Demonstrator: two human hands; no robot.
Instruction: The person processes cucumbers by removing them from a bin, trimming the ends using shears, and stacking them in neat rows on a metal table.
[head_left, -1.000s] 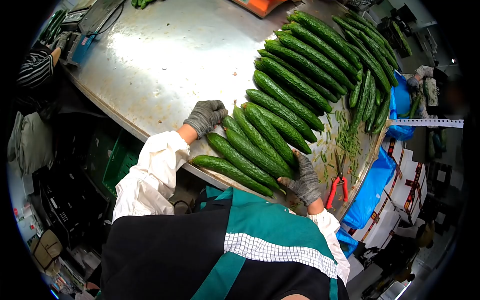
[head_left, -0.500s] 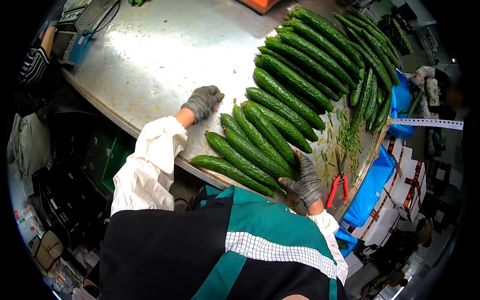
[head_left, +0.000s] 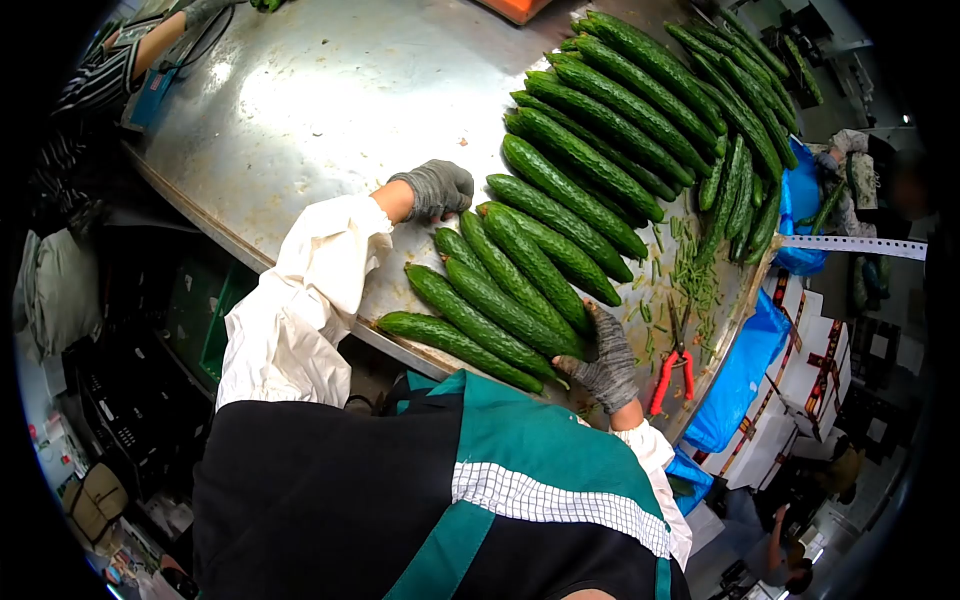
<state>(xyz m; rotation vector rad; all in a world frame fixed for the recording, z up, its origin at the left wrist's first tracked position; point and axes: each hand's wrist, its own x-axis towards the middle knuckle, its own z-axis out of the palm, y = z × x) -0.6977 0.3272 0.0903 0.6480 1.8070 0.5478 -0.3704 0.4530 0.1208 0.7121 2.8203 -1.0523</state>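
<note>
My left hand (head_left: 437, 190), in a grey knit glove, is at the upper tips of the nearest group of cucumbers. Its fingers are curled in and the fingertips face down, so what they pinch, if anything, is hidden. At the lower ends of the same group is my right hand (head_left: 608, 365), gloved alike. Its thumb and fingers are spread apart and rest against the cucumber ends. Several dark green cucumbers (head_left: 490, 305) lie side by side between the two hands. A longer row of cucumbers (head_left: 610, 120) continues toward the far side.
Red-handled scissors (head_left: 672, 375) lie right of my right hand, near cut green stem bits (head_left: 700, 275). The metal table (head_left: 300, 110) has a curved edge. An orange object (head_left: 515, 8) is at the back. Another person's arm (head_left: 160, 45) reaches over at upper left.
My left hand has shifted right, closer to the cucumber tips. My right hand stays at the lower ends. The other person's arm reaches farther over the table.
</note>
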